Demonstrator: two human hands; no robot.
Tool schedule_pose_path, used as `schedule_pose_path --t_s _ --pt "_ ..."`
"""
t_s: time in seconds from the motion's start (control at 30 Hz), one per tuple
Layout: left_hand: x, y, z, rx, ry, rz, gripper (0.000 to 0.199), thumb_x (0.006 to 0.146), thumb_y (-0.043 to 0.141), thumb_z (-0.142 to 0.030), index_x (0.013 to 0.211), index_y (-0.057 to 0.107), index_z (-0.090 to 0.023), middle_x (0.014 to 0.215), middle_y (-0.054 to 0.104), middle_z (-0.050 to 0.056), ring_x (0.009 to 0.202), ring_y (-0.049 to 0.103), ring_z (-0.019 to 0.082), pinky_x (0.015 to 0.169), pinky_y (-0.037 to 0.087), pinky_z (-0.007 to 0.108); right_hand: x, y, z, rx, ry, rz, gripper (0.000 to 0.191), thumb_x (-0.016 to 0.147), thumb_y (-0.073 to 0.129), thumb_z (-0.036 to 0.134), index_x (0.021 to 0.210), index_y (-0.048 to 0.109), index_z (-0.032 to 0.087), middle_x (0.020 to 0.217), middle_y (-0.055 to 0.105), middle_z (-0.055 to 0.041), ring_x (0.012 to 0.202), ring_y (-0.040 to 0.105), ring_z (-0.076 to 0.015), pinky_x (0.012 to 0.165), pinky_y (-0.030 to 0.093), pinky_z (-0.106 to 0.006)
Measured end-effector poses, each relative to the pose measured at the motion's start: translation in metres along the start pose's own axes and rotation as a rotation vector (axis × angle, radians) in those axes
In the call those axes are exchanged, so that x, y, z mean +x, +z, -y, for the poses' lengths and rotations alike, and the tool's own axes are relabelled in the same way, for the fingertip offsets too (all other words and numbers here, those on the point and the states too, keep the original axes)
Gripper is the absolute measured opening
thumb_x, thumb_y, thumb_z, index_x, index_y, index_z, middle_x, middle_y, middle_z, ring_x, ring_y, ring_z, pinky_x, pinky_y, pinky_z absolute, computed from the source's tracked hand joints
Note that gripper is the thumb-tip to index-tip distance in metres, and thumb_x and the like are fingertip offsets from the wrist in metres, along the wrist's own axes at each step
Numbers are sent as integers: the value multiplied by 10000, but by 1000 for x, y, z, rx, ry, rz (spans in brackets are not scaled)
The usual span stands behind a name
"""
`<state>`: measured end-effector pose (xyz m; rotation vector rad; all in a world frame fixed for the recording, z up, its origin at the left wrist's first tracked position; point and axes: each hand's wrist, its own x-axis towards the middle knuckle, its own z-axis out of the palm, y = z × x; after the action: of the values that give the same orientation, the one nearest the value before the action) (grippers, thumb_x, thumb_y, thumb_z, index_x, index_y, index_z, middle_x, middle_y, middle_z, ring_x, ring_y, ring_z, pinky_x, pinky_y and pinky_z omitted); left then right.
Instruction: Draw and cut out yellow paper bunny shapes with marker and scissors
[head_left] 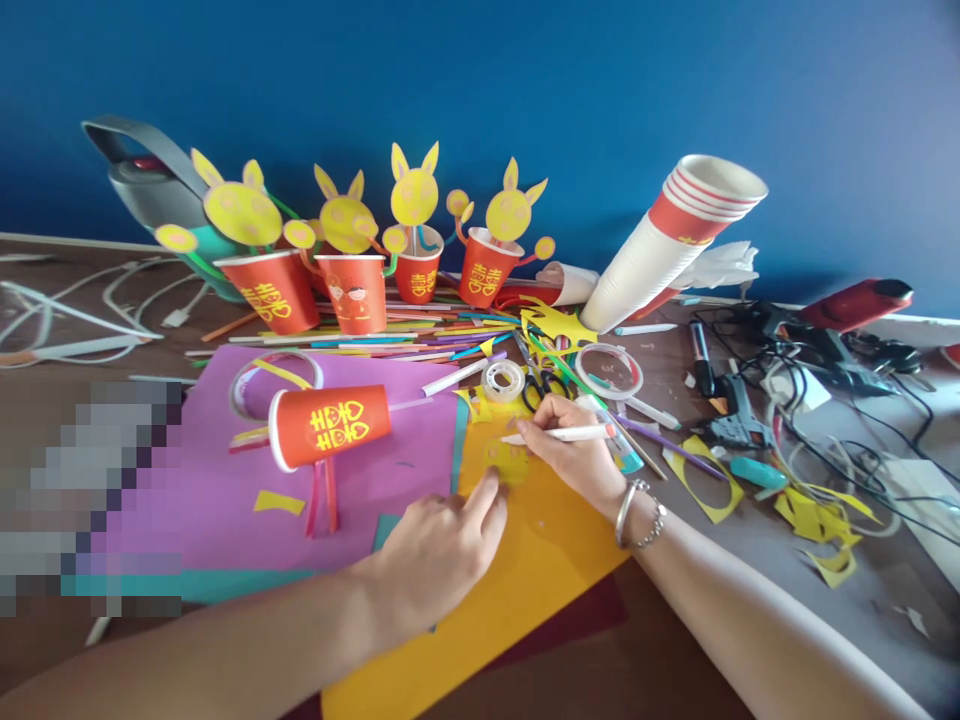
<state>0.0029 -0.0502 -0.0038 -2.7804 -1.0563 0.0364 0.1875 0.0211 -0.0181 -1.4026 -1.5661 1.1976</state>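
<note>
In my right hand (562, 445), closed around it, is a white marker (574, 434) with an orange end. Its tip hovers at or touches a small yellow paper disc (507, 462) with pale round marks. The disc lies on an orange-yellow sheet (540, 530). My left hand (450, 540) is curled, its fingertips pressing the disc's lower edge. Left of my hands, a red paper cup (330, 425) with a gold pattern lies on its side on a purple sheet (210, 480), with red strips under it.
Behind stand several red cups bearing yellow rabbit-eared heads (414, 195). A leaning cup stack (660, 250) is right of them. Colored sticks (420, 340), a tape roll (502, 380) and scissors (544, 385) lie nearer. Glue guns (739, 415), cables and yellow scraps (817, 515) are at right.
</note>
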Motion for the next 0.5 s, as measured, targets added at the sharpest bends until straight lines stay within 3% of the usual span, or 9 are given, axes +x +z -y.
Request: schedule_pose_path --t_s 0.27,0.5 --pt "0 2 -2 -6 0 -33 487 700 428 -11 1144 593 -124 1207 588 148 484 576 104 407 488 257 -1 2 -2 -32 -69 41 276 778 628 344 626 448 202 528 511 44 452 457 -83 405 325 -203" --pt "0 1 0 -13 10 -16 485 716 413 -10 1158 583 -119 1224 573 169 494 581 104 416 489 253 0 2 0 43 9 39 282 775 637 393 652 459 211 573 595 12 525 601 -141 424 392 -219"
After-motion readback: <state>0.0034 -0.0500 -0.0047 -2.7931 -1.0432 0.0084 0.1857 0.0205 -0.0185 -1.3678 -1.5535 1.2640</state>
